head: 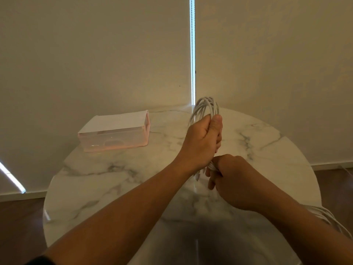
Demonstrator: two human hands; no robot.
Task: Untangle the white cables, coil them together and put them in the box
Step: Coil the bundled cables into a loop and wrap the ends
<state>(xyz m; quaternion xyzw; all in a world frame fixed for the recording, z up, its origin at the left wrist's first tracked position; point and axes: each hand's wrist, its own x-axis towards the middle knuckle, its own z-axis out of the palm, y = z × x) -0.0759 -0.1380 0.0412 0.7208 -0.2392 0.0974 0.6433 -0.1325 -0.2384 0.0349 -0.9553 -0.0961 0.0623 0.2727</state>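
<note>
My left hand grips a coil of white cables above the middle of the round marble table; the loops stick up past my thumb. Just below it, my right hand pinches the lower strands of the same cables where they leave my left fist. More loose white cable trails off the table's right edge behind my right forearm. The pale pink translucent box sits at the table's far left, with a white lid or sheet on top.
Closed beige blinds fill the background, with a bright slit of light between them. Dark wooden floor shows left and right of the table. The table's near edge is close to my body.
</note>
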